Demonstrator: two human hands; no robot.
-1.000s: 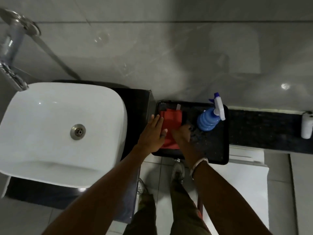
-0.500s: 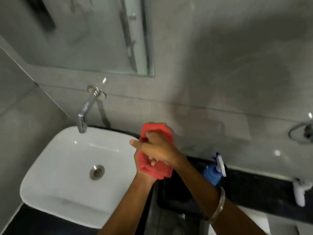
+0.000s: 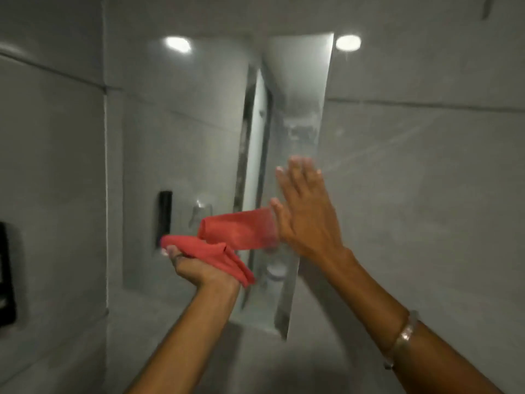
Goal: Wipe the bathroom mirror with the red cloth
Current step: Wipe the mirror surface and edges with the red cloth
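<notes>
The red cloth [image 3: 227, 237] hangs in front of the mirror's lower half. My left hand [image 3: 196, 268] is palm up and closed on the cloth's bunched lower end. The cloth's other end stretches right to the thumb side of my right hand [image 3: 304, 220]. That hand is raised flat with its fingers spread, over the mirror's right edge. The mirror [image 3: 298, 109] is a tall pane on the grey tiled wall, with cloudy smears on its upper right part. It reflects walls and a doorway.
Grey tiled walls surround the mirror. A black fixture [image 3: 5, 274] is mounted on the left wall. A ceiling light [image 3: 348, 42] glows above the mirror's top right corner. A bracelet [image 3: 403, 336] is on my right wrist.
The view swung up from the sink to the mirror. Both hands rose with the cloth. The cloth spread out between them, and my right hand opened flat.
</notes>
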